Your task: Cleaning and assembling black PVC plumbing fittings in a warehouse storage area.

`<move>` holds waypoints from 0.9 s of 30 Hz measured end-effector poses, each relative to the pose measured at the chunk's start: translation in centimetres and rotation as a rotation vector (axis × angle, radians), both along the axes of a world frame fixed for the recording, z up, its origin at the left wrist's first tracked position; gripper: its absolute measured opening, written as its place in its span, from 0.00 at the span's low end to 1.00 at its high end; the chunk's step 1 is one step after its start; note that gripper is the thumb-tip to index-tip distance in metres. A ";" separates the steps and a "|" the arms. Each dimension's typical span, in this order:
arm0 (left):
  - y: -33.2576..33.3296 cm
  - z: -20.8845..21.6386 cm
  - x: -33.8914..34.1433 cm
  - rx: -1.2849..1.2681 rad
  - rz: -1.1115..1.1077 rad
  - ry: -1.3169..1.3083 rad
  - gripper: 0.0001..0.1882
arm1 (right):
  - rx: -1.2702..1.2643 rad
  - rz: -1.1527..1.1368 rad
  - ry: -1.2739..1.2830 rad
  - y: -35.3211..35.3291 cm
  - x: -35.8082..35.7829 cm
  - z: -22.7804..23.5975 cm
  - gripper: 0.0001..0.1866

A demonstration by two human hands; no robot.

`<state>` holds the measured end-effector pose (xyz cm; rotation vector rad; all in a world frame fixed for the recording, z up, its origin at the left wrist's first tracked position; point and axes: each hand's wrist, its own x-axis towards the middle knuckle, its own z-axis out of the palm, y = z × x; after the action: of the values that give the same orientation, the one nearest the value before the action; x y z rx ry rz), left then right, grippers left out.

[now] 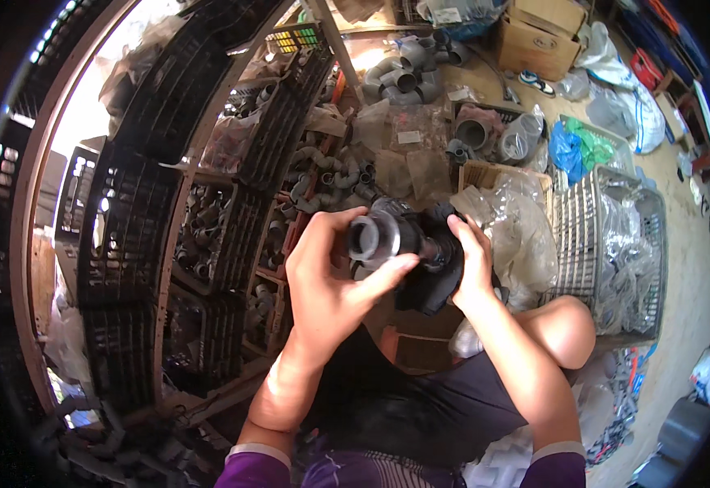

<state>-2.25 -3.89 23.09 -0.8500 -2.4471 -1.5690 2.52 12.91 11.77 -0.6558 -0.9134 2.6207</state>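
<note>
My left hand (334,272) is closed round a dark, tube-shaped pipe fitting (383,234), thumb and fingers at its sides. The fitting's round, pale-rimmed open end is turned up. Just right of it, my right hand (470,260) grips a crumpled black cloth (432,285), which lies against the lower end of the fitting. Part of that end is hidden by the cloth. Both hands are above my lap, close together.
Black plastic crates (208,224) of grey pipe fittings stand on wooden shelving at left. Large grey elbows (404,77) lie at the back. On the right are a crate (574,244) with clear plastic bags, a cardboard box (538,45) and blue and green bags (568,154).
</note>
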 end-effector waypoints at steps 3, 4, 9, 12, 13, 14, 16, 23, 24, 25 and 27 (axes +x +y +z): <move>0.7 0.6 0.8 -0.073 0.030 0.160 0.30 | -0.046 0.125 0.051 0.2 0.2 -1.0 0.18; 0.9 0.5 0.8 -0.064 0.021 0.230 0.30 | -0.050 0.153 0.077 0.3 0.2 -1.3 0.20; 0.4 0.4 0.8 -0.033 0.012 0.195 0.31 | -0.002 0.194 0.084 -0.3 0.2 -1.1 0.22; 0.1 0.4 0.7 0.000 0.007 0.129 0.31 | -0.056 0.173 0.085 -0.2 0.2 -1.3 0.21; -0.1 0.4 0.7 -0.021 0.013 0.082 0.30 | -0.038 0.145 0.057 -0.2 0.2 -1.3 0.21; -0.2 0.4 0.6 -0.020 0.015 0.084 0.30 | -0.021 0.118 0.032 -0.2 0.1 -1.4 0.21; -0.5 0.3 0.2 0.078 0.013 0.020 0.30 | -0.015 0.134 0.047 -0.3 0.0 -2.2 0.21; 0.0 -1.3 -0.5 0.495 -0.260 -0.296 0.34 | -0.380 0.203 -0.018 -0.2 -0.1 -2.3 0.12; -0.3 -1.6 -0.9 0.512 -0.368 -0.377 0.35 | -0.372 0.179 -0.024 -0.2 -0.1 -2.3 0.11; -0.3 -1.9 -1.3 0.522 -0.383 -0.368 0.34 | -0.281 0.184 -0.034 -0.1 -0.1 -2.6 0.15; -0.7 -2.3 -1.9 0.490 -0.353 -0.232 0.34 | -0.202 0.187 -0.038 -0.5 -0.3 -2.1 0.19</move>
<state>-4.16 -4.59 20.74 -1.0885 -1.9556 -2.3750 2.25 12.43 9.64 -0.7022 -0.7599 2.9038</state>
